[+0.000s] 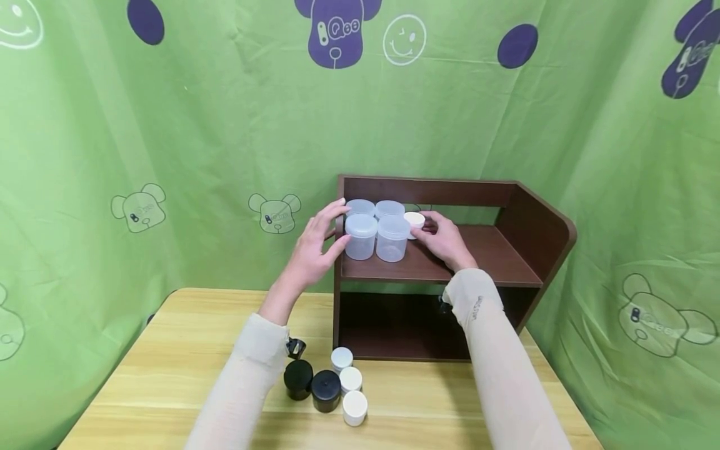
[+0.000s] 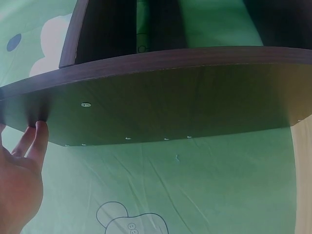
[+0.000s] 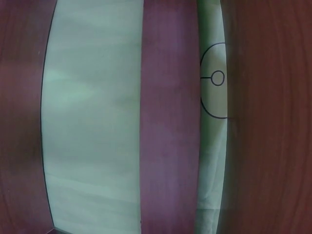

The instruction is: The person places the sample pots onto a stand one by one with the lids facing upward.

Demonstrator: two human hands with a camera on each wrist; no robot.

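Green cartoon-print cloth backs a dark brown wooden shelf point(image 1: 484, 250). Left hand point(image 1: 315, 250), fingers straight, touches the frosted clear plastic jars point(image 1: 375, 234) from 9 o'clock. Right hand point(image 1: 444, 240) pinches a small cream-lidded jar point(image 1: 414, 222) at 3 o'clock; probably light and slick, so best gripped round the sides.

I note four clear jars point(image 1: 375, 230) crowd the upper shelf's point(image 1: 484, 253) left end, side wall point(image 1: 340, 231) just beside; its right half lies open. Small jars point(image 1: 332, 384) cluster on the counter point(image 1: 169, 375) before the lower bay.
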